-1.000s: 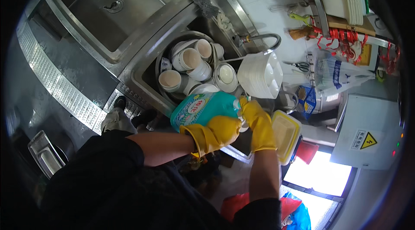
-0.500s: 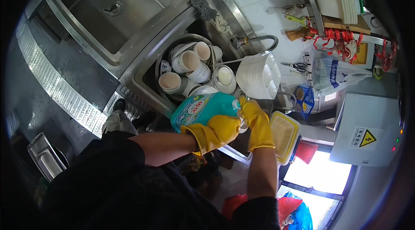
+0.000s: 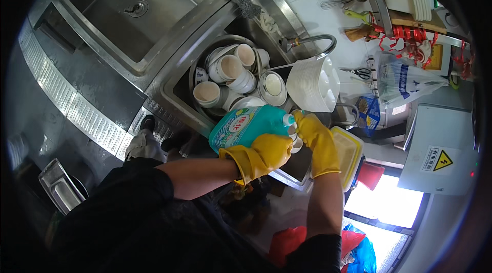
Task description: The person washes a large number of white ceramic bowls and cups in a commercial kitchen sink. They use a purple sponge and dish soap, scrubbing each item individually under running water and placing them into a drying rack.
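Note:
My left hand (image 3: 271, 152), in a yellow rubber glove, grips a large teal detergent jug (image 3: 251, 128) on its near side; the handle is hidden. The jug lies tilted, its white-tipped mouth (image 3: 288, 120) pointing right. My right hand (image 3: 313, 137), gloved alike, is closed right beside that mouth, fingertips pinched together; what they hold is hidden. Just beyond the jug, a big metal basin (image 3: 187, 81) in the sink is heaped with white bowls (image 3: 230, 68) and plates. A stack of white compartment trays (image 3: 311, 86) stands right of the bowls.
A curved faucet (image 3: 325, 39) reaches over the sink's far side. A yellow-rimmed container (image 3: 348, 157) sits right of my right hand. At the upper left is another sink basin (image 3: 136, 32). A grey electrical box (image 3: 441, 145) and a hanging plastic bag (image 3: 405, 81) are at the right.
The view has shifted, moving the scene slightly right and down. My right fingers have drawn a little away from the jug's mouth, whose white tip shows more. The left hand keeps its grip.

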Tool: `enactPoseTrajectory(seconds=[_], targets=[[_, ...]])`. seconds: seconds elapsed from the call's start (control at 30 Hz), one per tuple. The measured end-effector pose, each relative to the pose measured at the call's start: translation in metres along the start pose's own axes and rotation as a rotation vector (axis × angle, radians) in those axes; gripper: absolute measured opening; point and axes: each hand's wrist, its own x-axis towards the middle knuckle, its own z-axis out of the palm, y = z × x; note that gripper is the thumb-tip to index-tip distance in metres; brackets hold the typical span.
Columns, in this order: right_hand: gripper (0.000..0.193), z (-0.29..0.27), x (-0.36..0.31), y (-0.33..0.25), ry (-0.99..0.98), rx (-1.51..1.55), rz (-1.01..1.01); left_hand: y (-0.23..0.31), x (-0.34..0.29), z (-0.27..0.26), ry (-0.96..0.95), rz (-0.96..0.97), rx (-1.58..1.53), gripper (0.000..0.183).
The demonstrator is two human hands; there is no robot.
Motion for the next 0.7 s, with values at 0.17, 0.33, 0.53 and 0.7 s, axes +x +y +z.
enactPoseTrajectory(seconds=[0.17, 0.33, 0.53, 0.7], targets=[[0.055, 0.01, 0.023, 0.017, 0.001, -0.094, 0.053, -0.002, -0.002, 0.005, -0.052, -0.02, -0.082, 0.017], [0.056, -0.01, -0.017, 0.006, -0.008, -0.118, -0.123, 0.001, -0.006, 0.001, -0.09, -0.006, -0.006, 0.014], [0.065, 0.011, 0.03, 0.054, 0.075, -0.201, -0.26, 0.02, -0.008, -0.001, -0.148, 0.004, 0.029, 0.013], [0.07, -0.021, -0.024, 0.006, -0.103, -0.32, -0.192, 0.018, -0.012, -0.007, -0.084, -0.048, 0.067, 0.013]])
